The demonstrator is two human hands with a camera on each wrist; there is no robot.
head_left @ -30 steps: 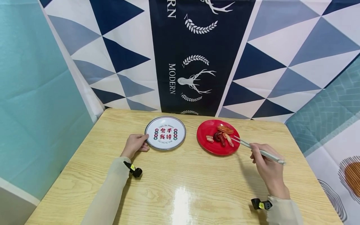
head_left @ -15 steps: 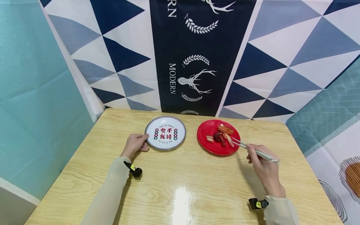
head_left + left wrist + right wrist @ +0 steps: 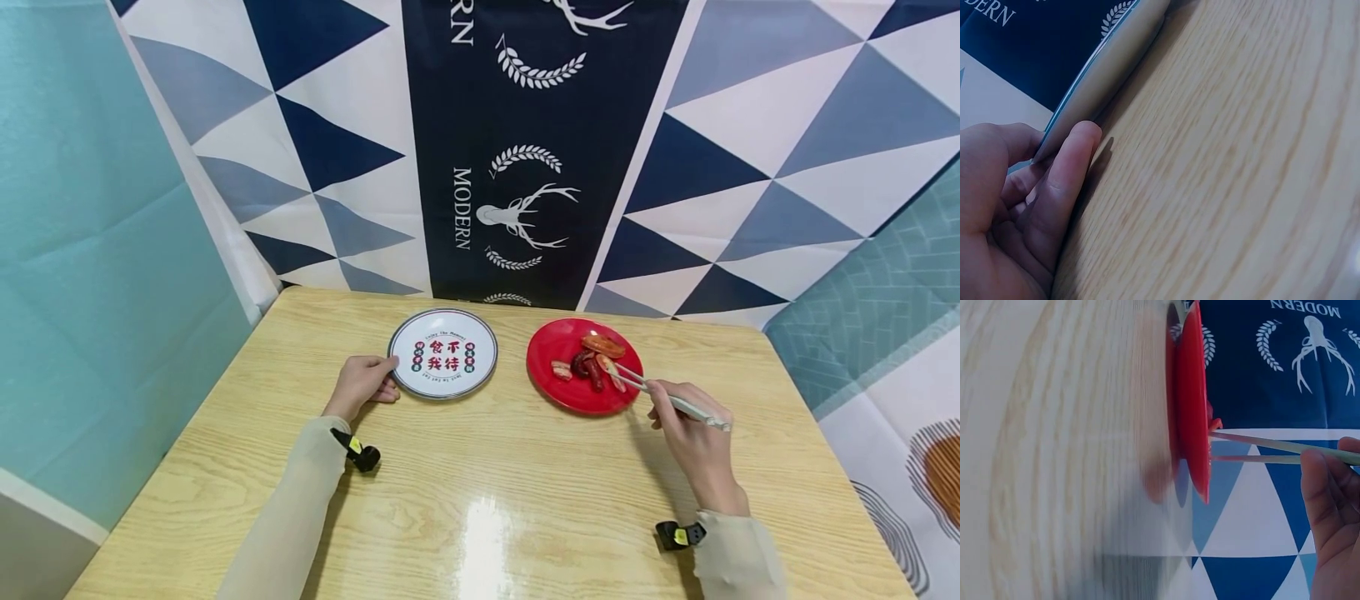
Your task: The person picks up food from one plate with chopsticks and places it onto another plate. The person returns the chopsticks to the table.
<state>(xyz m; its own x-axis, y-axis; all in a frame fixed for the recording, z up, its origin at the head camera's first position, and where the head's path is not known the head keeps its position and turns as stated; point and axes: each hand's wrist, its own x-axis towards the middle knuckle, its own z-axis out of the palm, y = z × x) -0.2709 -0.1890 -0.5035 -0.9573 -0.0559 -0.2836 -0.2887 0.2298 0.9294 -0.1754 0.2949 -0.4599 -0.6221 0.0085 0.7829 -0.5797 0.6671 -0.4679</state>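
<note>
At the left, my left hand (image 3: pixel 363 387) pinches the near-left rim of a white plate (image 3: pixel 405 333) with red and green lettering. In the left wrist view, the plate's edge (image 3: pixel 1104 75) lies between thumb and fingers, a little raised from the wood on this side. My right hand (image 3: pixel 693 437) holds pale green chopsticks (image 3: pixel 693 410), their tips apart at a pale orange, shrimp-like piece (image 3: pixel 611 372) on the red plate (image 3: pixel 547 346). Whether the tips grip it cannot be told. Dark red sausages (image 3: pixel 594 375), an orange-brown piece (image 3: pixel 603 346) and a small pale piece (image 3: pixel 561 370) lie beside it.
Both plates are near the back edge of a light wooden table (image 3: pixel 420 492). Behind it hangs a patterned cloth (image 3: pixel 517 125) with triangles and deer heads. Teal cloth (image 3: pixel 112 250) borders the left side.
My right hand has moved left with the chopsticks, bringing their tips further over the shrimp-like piece. My left hand and the white plate stay in place.
</note>
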